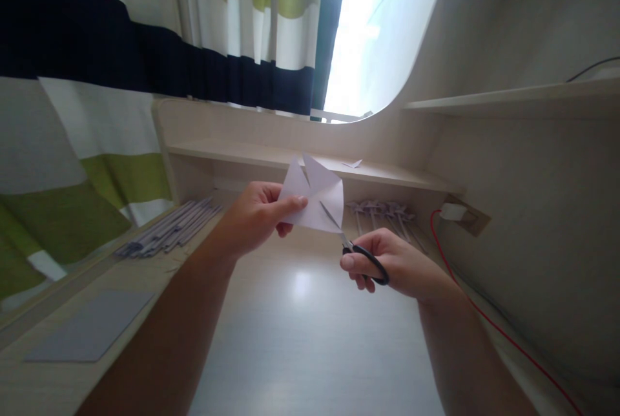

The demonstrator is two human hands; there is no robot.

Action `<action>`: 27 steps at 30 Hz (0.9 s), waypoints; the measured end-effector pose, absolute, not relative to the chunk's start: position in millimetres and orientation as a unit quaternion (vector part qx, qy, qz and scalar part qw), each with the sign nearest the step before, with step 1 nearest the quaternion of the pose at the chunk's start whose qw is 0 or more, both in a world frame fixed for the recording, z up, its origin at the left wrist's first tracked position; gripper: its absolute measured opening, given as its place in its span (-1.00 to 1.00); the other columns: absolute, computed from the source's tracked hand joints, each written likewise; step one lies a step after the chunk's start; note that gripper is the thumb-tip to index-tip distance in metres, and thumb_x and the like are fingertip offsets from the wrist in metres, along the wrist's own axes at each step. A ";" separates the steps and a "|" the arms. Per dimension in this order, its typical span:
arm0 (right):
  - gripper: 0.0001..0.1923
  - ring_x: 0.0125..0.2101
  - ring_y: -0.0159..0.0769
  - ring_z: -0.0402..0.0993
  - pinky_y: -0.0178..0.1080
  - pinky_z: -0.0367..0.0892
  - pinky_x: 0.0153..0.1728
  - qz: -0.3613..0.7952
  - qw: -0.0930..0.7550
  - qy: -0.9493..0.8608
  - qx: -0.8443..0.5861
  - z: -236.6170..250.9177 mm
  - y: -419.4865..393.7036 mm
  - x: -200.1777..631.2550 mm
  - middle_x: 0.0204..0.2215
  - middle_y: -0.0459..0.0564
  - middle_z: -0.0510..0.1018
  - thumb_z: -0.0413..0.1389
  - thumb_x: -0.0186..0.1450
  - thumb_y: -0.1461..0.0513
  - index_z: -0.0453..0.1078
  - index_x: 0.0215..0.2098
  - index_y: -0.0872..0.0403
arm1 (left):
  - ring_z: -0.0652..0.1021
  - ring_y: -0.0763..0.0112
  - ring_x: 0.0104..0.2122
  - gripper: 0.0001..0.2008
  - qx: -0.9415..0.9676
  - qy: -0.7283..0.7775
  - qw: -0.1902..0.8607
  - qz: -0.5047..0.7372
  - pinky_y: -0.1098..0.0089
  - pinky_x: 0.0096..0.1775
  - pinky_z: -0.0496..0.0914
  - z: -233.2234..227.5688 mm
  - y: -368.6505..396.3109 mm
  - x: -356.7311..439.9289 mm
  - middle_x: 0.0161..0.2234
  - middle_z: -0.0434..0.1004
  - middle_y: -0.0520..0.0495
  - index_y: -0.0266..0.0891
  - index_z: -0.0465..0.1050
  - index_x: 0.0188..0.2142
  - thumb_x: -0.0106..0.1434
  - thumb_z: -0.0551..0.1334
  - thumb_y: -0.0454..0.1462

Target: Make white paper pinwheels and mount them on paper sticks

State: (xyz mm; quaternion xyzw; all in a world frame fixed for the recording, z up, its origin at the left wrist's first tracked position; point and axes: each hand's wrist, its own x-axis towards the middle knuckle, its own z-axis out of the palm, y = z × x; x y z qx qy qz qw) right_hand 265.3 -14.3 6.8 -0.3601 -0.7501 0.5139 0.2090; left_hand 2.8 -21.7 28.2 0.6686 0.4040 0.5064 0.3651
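Paper (317, 199) pinched flat in left hand (256, 216) grip | scissors (356, 248) clasped in right hand (392, 264), blades kept along the cut | paper is best held taut

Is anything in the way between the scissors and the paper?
No, nothing visible is. The right hand holds the scissors, and their blades already reach the lower edge of the white paper that the left hand pinches up above the desk.

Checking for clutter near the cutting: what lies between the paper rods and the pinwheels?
In the head view, the left hand holding the paper hangs between paper rods and pinwheels.
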 end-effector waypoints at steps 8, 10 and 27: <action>-0.55 -0.60 -0.46 0.34 -0.39 0.16 -0.59 0.512 0.215 -0.743 -0.373 6.4 -14.2 265.8 -0.61 -0.07 0.50 0.35 0.25 -0.05 0.50 -0.50 0.16 | 0.40 0.50 -0.63 -0.65 0.662 0.423 0.364 0.499 0.49 -0.56 0.26 27.2 -21.2 2.2 -0.64 0.45 0.00 -0.28 0.50 -0.57 0.24 0.35 -0.10; -0.55 -0.61 -0.47 0.33 -0.39 0.14 -0.60 0.510 0.215 -0.744 -0.374 6.3 -13.9 265.8 -0.61 -0.07 0.51 0.36 0.25 -0.04 0.49 -0.51 0.16 | 0.41 0.50 -0.63 -0.65 0.660 0.422 0.368 0.500 0.50 -0.56 0.26 27.3 -21.5 2.1 -0.64 0.44 0.00 -0.27 0.50 -0.58 0.23 0.35 -0.10; -0.53 -0.64 -0.49 0.27 -0.39 0.11 -0.62 0.500 0.214 -0.744 -0.387 7.3 -14.0 265.9 -0.63 -0.08 0.49 0.37 0.22 -0.06 0.47 -0.53 0.16 | 0.40 0.50 -0.63 -0.67 0.653 0.427 0.374 0.502 0.50 -0.57 0.26 27.6 -21.1 2.6 -0.64 0.43 0.00 -0.28 0.50 -0.56 0.22 0.35 -0.11</action>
